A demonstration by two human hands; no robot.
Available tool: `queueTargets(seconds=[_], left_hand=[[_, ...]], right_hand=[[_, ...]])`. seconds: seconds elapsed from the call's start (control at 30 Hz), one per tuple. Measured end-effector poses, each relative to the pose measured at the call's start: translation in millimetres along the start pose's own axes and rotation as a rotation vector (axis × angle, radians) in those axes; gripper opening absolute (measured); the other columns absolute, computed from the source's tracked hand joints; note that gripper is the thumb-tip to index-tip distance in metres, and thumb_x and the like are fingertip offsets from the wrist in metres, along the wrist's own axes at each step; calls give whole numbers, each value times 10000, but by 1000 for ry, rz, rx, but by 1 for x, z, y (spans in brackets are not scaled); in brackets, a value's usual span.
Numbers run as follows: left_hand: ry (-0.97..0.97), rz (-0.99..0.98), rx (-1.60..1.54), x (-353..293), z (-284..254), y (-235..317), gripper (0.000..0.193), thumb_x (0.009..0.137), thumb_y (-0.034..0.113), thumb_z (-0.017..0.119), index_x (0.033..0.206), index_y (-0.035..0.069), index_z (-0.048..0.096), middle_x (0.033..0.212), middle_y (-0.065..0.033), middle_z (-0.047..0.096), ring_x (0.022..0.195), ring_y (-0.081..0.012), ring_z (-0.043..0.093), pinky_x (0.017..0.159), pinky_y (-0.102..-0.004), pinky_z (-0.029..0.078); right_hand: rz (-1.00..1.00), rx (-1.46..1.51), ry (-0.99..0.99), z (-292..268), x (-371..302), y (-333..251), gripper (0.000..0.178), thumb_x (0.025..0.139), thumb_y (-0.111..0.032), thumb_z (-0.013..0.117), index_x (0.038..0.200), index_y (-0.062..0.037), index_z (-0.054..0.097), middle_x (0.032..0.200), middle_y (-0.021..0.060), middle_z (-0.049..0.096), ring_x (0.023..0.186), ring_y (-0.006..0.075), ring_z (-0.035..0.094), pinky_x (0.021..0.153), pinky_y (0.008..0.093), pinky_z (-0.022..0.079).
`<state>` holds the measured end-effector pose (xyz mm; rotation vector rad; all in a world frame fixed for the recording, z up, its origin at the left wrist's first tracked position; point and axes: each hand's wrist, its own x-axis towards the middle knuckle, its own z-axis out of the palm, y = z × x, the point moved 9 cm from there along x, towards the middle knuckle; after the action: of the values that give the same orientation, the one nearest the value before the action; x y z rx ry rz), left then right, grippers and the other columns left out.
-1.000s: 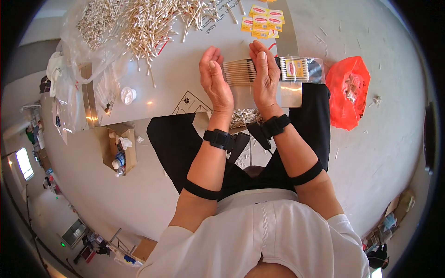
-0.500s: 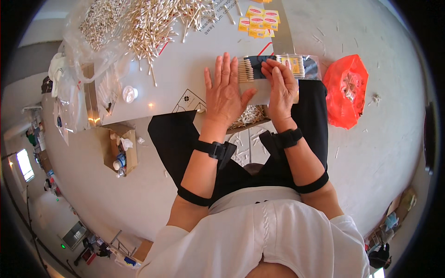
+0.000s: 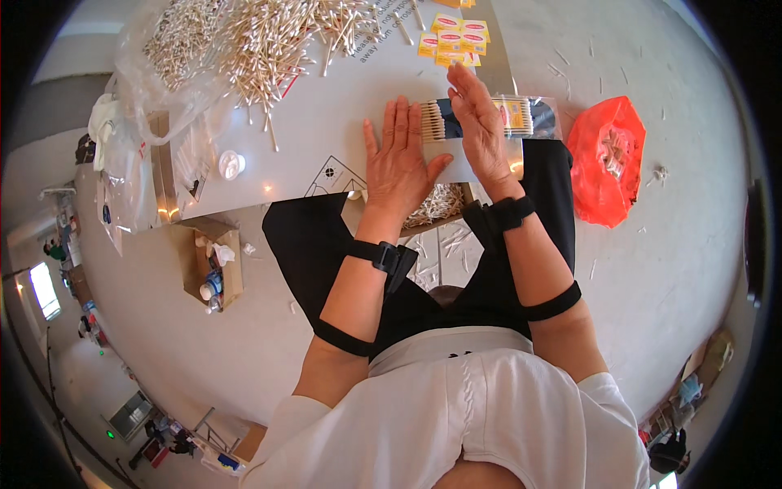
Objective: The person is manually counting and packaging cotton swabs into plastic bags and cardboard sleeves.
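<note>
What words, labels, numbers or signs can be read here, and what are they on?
I won't copy out wording, but here's where it stands:
Grey table top: dark lettering, partly readable.
Same table top: a round black symbol, inside an angular outline.
Overlapping yellow cards: red ovals; their small print is unreadable.
Yellow card with the clear swab pack: print too small to read.

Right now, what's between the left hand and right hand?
Cotton swab ends by the left hand, then a dark strip nearer the right hand; head view shows it.
</note>
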<state>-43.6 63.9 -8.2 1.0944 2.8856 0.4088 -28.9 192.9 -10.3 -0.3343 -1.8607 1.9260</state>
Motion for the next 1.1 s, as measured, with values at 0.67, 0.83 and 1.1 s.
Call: queueTargets(seconds=[0.67, 0.83, 1.1], left_hand=[[-17, -8, -44, -2, 0, -5, 841, 894, 487, 584, 1492, -11, 265, 1577, -199, 213, 1477, -324, 171, 1171, -555, 104], [0, 24, -59, 0, -4, -1, 884, 880, 538, 581, 1491, -16, 264, 1574, -202, 216, 1477, -327, 169, 1169, -559, 103], [52, 30, -73, 0, -5, 0, 911, 831, 513, 654, 1481, -13, 292, 1561, -199, 254, 1475, -308, 184, 1171, -559, 105]], right_hand=[[6, -326, -252, 3, -12, -10, 597, 752, 112, 636, 1325, -20, 536, 1323, 109, 531, 1241, 220, 524, 1032, 320, 450], [-63, -544, -323, -1, -12, -19, 526, 702, 55, 680, 1213, -27, 584, 1162, 158, 577, 1027, 347, 619, 876, 373, 528], [-81, -599, -200, -3, -8, -21, 353, 729, 2, 699, 1074, -15, 627, 996, 163, 604, 886, 355, 637, 769, 393, 530]])
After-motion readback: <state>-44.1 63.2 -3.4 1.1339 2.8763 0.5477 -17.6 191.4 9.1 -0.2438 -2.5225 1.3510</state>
